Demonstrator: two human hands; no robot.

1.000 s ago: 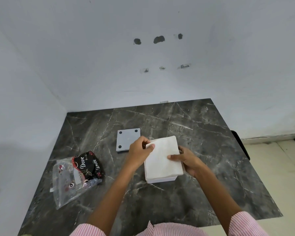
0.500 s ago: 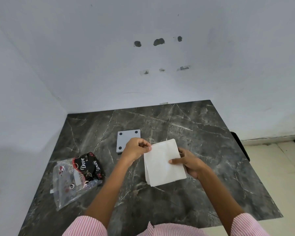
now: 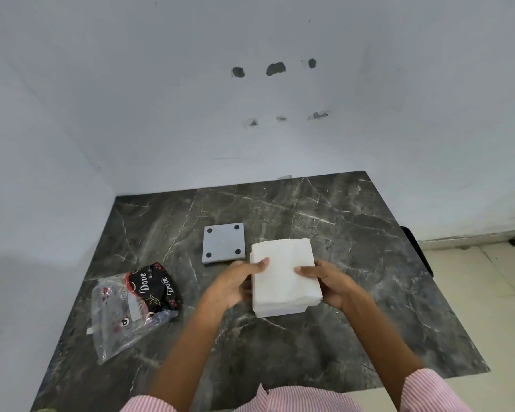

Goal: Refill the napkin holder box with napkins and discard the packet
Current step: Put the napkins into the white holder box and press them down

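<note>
Napkins (image 3: pixel 283 270) btwn left hand (image 3: pixel 235 282), right hand (image 3: pixel 327 281)

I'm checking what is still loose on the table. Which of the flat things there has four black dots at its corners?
The grey square plate, lying flat behind the left hand. The napkin stack is plain white; the packet is clear plastic.

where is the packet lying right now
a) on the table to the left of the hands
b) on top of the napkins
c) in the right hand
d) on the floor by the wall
a, the packet lies flat on the table, left of both hands, while the left hand and right hand hold the napkins.
</note>
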